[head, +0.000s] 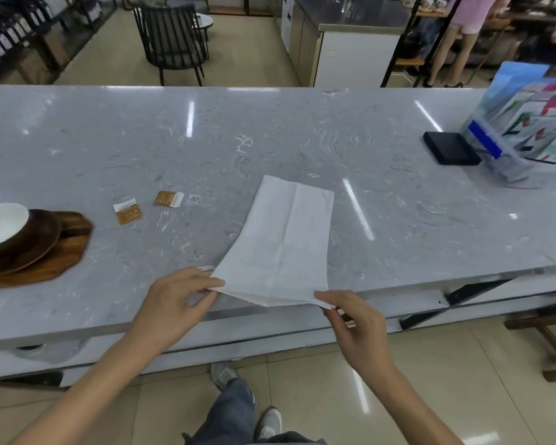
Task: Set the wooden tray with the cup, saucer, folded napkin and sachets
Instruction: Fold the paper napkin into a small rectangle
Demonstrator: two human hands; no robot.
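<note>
Marble counter [302, 139], hands [174, 303] [357, 326] pinching napkin [283, 242]

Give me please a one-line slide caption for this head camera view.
Both hands, left and right, pinch the white napkin's near corners on the marble table; two sachets lie beside the wooden tray.

The scene is brightly and evenly lit from overhead. Streaks of glare are seen on the glossy desk [270, 139]. Straight lines are bent toward the frame edges, and slight softness is noted there.
</note>
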